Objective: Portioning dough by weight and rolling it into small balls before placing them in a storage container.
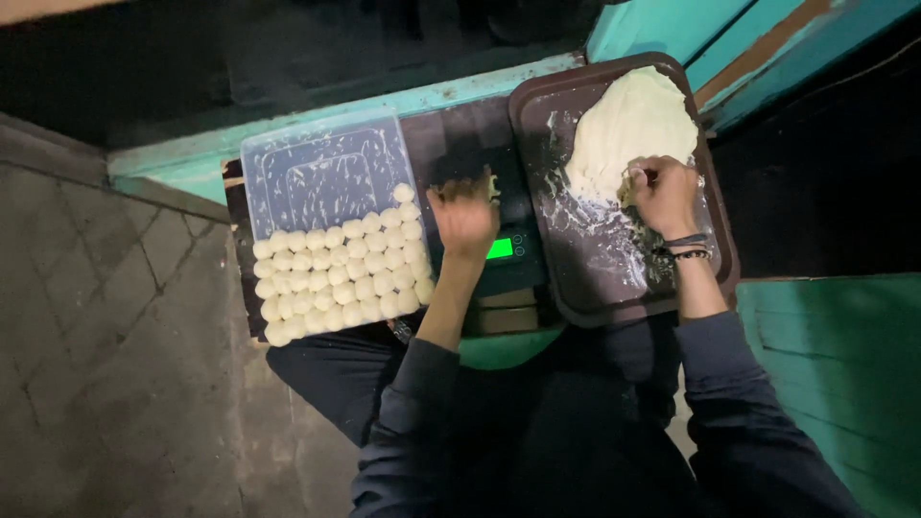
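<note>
Left hand [463,217]: over the scale [494,251], fingers curled on a small dough piece [492,182]; whether the grip is pinched tight cannot be told; green display lit just beside the wrist. Right hand [664,195]: grip pinching the near edge of the dough mass [628,129] on the dark tray [585,288], floured. Clear box [321,168]: left of the scale, dough balls [341,273] in rows filling its near half. Bench [460,91]: teal edge beyond.
</note>
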